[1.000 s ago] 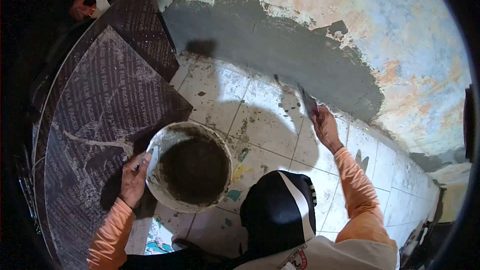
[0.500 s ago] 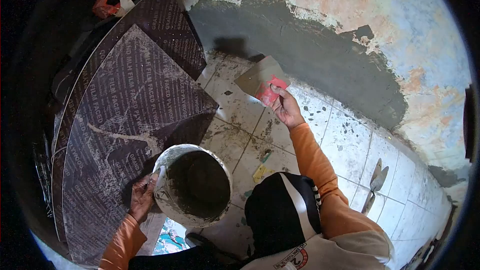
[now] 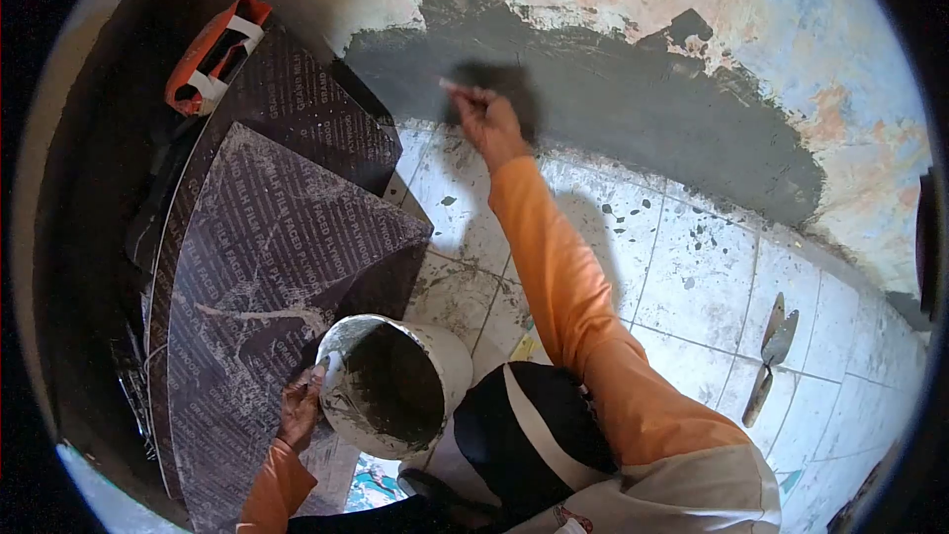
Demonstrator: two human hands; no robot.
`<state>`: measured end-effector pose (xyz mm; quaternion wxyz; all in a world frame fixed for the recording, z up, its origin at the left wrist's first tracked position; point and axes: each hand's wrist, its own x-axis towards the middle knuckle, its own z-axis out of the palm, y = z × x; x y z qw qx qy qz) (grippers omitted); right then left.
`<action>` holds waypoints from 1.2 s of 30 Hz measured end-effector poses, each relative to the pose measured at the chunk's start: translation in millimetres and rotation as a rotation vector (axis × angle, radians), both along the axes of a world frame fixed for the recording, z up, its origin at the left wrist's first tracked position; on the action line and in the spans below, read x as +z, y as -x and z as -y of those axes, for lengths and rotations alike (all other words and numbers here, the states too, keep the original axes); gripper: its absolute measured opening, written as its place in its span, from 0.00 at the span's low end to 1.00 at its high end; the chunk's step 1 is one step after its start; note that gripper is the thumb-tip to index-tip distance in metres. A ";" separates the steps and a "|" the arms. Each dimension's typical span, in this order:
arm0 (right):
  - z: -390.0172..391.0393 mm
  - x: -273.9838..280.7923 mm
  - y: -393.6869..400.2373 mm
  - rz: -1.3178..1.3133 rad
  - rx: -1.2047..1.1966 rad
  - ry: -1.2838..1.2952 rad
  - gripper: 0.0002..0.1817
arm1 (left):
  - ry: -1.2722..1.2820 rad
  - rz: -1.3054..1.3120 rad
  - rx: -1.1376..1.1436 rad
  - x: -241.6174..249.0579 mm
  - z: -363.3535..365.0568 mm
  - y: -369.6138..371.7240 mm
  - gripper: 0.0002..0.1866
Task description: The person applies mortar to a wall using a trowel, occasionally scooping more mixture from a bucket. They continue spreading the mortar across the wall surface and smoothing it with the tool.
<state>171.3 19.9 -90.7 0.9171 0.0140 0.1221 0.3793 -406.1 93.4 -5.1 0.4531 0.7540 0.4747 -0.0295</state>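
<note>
My left hand [image 3: 300,407] is closed on the white grip at the rim of a mortar-smeared bucket [image 3: 453,361]. Grey wet mortar [image 3: 400,391] lies inside the tilted bucket. My right hand [image 3: 487,127] is up against the wall, fingers closed round the red-handled scraper. From this angle the scraper's blade is not distinguishable; only a bit of its handle end [image 3: 451,86] shows by the fingers. Behind that hand, a band of dark grey mortar [image 3: 633,104] covers the lower wall, and the hand's shadow falls on it.
Dark film-faced plywood sheets [image 3: 267,227] lie at left, with a red-and-white object [image 3: 215,54] at their far edge. Trowels [image 3: 776,341] rest on the white floor tiles [image 3: 682,287] at right, where mortar crumbs are scattered. My knee [image 3: 534,425] is beside the bucket.
My right hand has moved forward and left from above the tiles to the mortared wall, and the scraper's broad face has turned out of sight. My left hand still holds the bucket.
</note>
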 end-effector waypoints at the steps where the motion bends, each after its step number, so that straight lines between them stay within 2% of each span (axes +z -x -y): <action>1: -3.8 9.1 -12.4 -0.093 -0.083 0.070 0.16 | -0.020 0.012 -0.013 -8.0 -5.3 6.4 0.24; 2: -7.1 -2.6 -32.0 -0.104 -0.080 0.064 0.16 | -0.038 0.026 -0.024 -15.1 -9.9 11.3 0.23; 4: 8.3 -49.4 -73.8 1.062 -0.484 0.961 0.19 | 0.015 0.054 0.035 -42.7 -30.6 30.2 0.22; 5: 30.6 -52.8 -80.6 1.060 -0.478 0.963 0.19 | 0.036 0.235 0.039 -77.2 -61.1 59.8 0.21; 6: 59.4 -50.2 -84.4 0.861 -0.397 0.784 0.19 | 0.061 0.417 0.047 -96.6 -72.3 77.8 0.20; 7: 91.1 -42.9 -88.6 0.664 -0.315 0.607 0.19 | -0.095 0.309 -0.163 -58.4 -46.8 37.8 0.19; 8: 124.0 -34.6 -94.0 0.467 -0.238 0.430 0.19 | -0.089 0.310 -0.160 -39.5 -33.0 13.8 0.19; 10: 195.2 -27.6 -105.2 -0.461 -0.052 -0.274 0.23 | -0.098 0.117 -0.021 -22.3 -17.8 -11.4 0.17; 12: 259.3 -33.9 -72.0 -0.327 -0.209 -0.395 0.29 | -0.050 0.126 0.033 -25.6 -20.9 -13.1 0.17; 14: 306.9 -53.0 -35.2 -0.001 -0.417 -0.205 0.31 | -0.075 0.197 -0.042 -27.2 -24.7 -12.5 0.18; 16: 351.3 -90.1 -10.1 -0.043 -0.306 -0.260 0.30 | -0.092 0.193 -0.068 -30.9 -30.8 -11.0 0.19; 17: 353.4 -88.1 10.3 -0.036 -0.308 -0.263 0.30 | -0.107 0.183 -0.091 -32.9 -33.4 -10.9 0.19; 19: 336.8 -77.2 48.9 0.139 -0.372 0.354 0.25 | -0.008 0.286 -0.068 -32.5 -28.7 -11.5 0.19; 20: 315.7 -80.0 57.1 0.154 -0.333 0.269 0.23 | 0.087 0.385 -0.048 -31.1 -28.2 -14.0 0.20; 22: 259.6 -103.5 61.7 0.123 -0.160 0.198 0.17 | 0.026 0.334 -0.061 -33.0 -31.1 -12.1 0.20; 23: 228.3 -173.0 39.5 0.211 0.127 -0.462 0.16 | -0.031 0.281 -0.066 -32.1 -31.2 -10.9 0.20; 24: 178.4 -79.1 72.2 0.048 -0.092 0.234 0.16 | -0.037 0.279 -0.063 -23.4 -24.1 -16.9 0.20; 25: 129.9 -95.4 66.5 0.371 -0.123 0.214 0.16 | -0.052 0.224 -0.088 -8.2 -10.9 -29.8 0.20; 27: 60.5 -87.2 55.4 0.866 -0.194 0.672 0.16 | -0.065 0.094 -0.085 -4.0 -9.9 -31.1 0.19; 29: 19.6 -32.9 45.2 -0.023 -0.146 0.058 0.19 | -0.104 0.050 -0.110 -14.9 -22.3 -18.2 0.19; 30: 0.8 -26.3 36.7 -0.025 -0.140 0.046 0.19 | -0.137 0.012 -0.140 -22.4 -28.3 -11.1 0.19; 32: -27.1 -23.3 19.7 -0.143 -0.259 -0.204 0.16 | -0.126 0.075 -0.081 -40.0 -36.9 1.7 0.19; 33: -32.3 -15.5 9.4 -0.150 -0.261 -0.207 0.16 | -0.112 0.109 -0.081 -43.4 -39.6 4.1 0.18; 35: -27.4 6.8 -5.0 -0.477 -0.287 -0.301 0.16 | -0.092 0.135 -0.085 -37.2 -35.1 -2.7 0.17; 36: -21.2 12.2 -6.5 -0.479 -0.289 -0.300 0.16 | -0.099 0.120 -0.078 -25.7 -25.3 -14.4 0.17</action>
